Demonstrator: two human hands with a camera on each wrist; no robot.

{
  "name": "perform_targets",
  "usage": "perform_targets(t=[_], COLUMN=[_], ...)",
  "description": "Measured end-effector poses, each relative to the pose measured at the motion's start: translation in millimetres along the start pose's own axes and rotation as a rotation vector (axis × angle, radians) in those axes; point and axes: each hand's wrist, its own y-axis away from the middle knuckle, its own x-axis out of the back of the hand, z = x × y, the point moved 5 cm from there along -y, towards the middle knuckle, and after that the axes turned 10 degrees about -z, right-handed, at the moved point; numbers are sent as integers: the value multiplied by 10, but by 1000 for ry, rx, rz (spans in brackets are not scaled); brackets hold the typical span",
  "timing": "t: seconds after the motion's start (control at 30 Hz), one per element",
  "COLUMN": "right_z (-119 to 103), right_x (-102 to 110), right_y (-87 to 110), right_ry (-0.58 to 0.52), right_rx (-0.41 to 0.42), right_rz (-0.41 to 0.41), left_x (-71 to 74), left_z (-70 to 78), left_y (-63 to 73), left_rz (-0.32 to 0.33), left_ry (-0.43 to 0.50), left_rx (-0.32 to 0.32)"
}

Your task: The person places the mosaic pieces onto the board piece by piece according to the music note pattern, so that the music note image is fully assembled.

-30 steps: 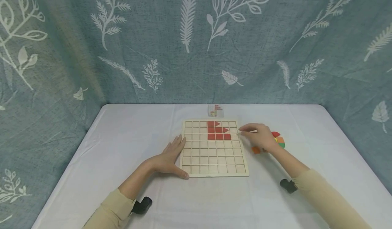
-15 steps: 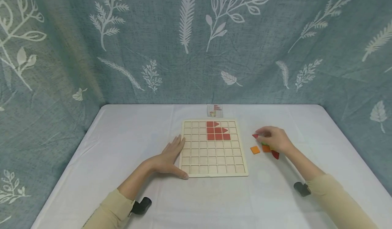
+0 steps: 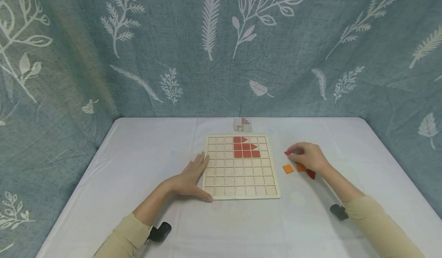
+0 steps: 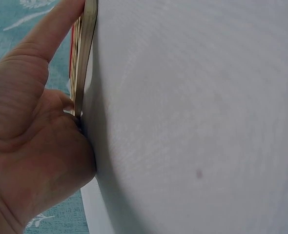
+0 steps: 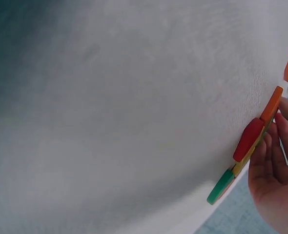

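Note:
A pale wooden board (image 3: pixel 239 176) with a square grid lies on the table, and several red tiles (image 3: pixel 246 147) fill cells near its top. My left hand (image 3: pixel 188 179) rests along the board's left edge, fingers spread and thumb at the near corner. Right of the board, my right hand (image 3: pixel 307 156) pinches a small pointed red tile (image 3: pixel 287 153) between thumb and fingers. Beneath that hand lie loose tiles: an orange square tile (image 3: pixel 300 167), a dark red curved tile (image 3: pixel 311 174) and, in the right wrist view, a green tile (image 5: pixel 221 186). The hand partly covers this pile.
Another orange square tile (image 3: pixel 288 168) lies between the pile and the board. Behind the board is a small picture card (image 3: pixel 242 124). The white tablecloth (image 3: pixel 155 143) reaches back to a teal leaf-patterned curtain (image 3: pixel 186 39).
My right hand has drawn back from the board's right edge to the loose tiles and now holds a pointed red tile. The left hand stays on the board's edge.

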Motion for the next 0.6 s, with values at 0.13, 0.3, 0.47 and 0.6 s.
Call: perform_targets(t=[0.13, 0.3, 0.47, 0.6], right_z=[-24, -131, -297, -413], right_x=[-5, -85, -211, -288], right_y=[-9, -52, -130, -194], right_ry=[-41, -135, -164, -132], right_rx=[-18, -63, -50, -20], right_rz=[4, -12, -42, -37], left_x=[4, 7, 7, 9], left_z=[8, 8, 8, 24], left_y=[4, -2, -4, 7], left_rz=[1, 1, 2, 0], left_ry=[7, 4, 1, 7], left_rx=[0, -1, 4, 4])
